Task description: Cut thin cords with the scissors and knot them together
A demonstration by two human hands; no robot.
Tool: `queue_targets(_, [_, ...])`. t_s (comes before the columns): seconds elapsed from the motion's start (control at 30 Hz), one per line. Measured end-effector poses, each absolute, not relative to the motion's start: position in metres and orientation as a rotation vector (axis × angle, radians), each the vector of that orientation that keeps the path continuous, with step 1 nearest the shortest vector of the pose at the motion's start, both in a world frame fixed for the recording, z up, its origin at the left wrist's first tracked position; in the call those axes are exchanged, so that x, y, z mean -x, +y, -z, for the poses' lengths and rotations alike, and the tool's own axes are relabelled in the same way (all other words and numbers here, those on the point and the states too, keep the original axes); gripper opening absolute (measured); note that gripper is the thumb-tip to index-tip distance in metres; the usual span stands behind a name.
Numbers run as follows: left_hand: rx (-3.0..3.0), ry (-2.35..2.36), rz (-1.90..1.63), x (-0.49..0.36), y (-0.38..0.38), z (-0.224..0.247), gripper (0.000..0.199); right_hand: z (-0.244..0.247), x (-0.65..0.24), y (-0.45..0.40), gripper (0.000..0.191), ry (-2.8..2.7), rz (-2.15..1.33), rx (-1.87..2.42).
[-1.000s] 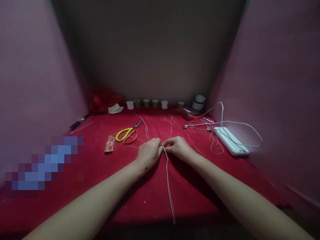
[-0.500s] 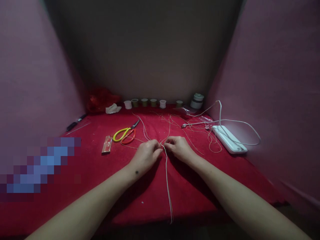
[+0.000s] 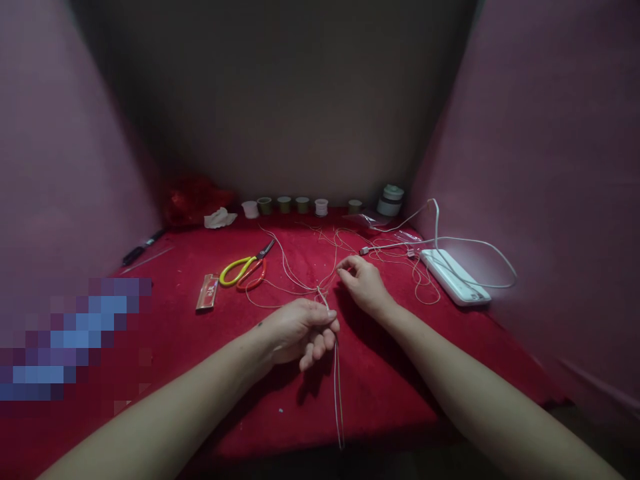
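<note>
Thin white and tan cords [image 3: 337, 387] run down the middle of the red cloth and end near its front edge. My left hand [image 3: 311, 331], palm partly turned up, pinches the cord bundle between thumb and forefinger just below a small knot [image 3: 319, 289]. Its other fingers are loosely curled. Up and to the right, my right hand [image 3: 363, 283] has thumb and forefinger pressed together on a thin tan cord [image 3: 331, 275] that leads from the knot. More cord ends [image 3: 285, 257] fan out from the knot toward the back and left.
Scissors [image 3: 250, 265] with yellow and red handles and a small red packet [image 3: 207, 293] lie at left. Several thread spools [image 3: 302, 205] line the back beside a jar [image 3: 391, 200]. A white power bank [image 3: 455, 278] with a cable [image 3: 480, 241] lies right. A black pen [image 3: 143, 248] is far left.
My left hand has moved down from the knot and turned its palm up, now pinching the bundle below it. My right hand has drawn slightly up and right, away from the knot.
</note>
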State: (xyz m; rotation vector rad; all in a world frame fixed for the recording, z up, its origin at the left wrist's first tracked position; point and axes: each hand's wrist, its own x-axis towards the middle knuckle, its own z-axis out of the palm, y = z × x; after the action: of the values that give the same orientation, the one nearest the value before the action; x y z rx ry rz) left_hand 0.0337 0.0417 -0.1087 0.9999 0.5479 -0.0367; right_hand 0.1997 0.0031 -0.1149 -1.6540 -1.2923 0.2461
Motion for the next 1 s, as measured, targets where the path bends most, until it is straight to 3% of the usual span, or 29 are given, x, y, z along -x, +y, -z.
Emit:
queue_targets(0.2, [-1.001, 0.549, 0.036, -0.033, 0.036, 0.102, 0.019, 0.115, -0.2, 0.013, 0.015, -0.912, -0.834, 1.185])
queue_targets(0.53, [-1.016, 0.544, 0.038, -0.034, 0.034, 0.102, 0.017, 0.107, -0.219, 0.021, 0.018, -0.675, -0.867, 1.063])
queue_targets(0.8, [-1.029, 0.553, 0.035, -0.035, 0.034, 0.102, 0.018, 0.099, -0.246, 0.02, 0.011, -0.655, -0.661, 1.048])
queue_targets(1.0, [-1.017, 0.539, 0.026, -0.036, 0.035, 0.106, 0.017, 0.085, -0.264, 0.001, 0.012, -0.608, -0.983, 0.793])
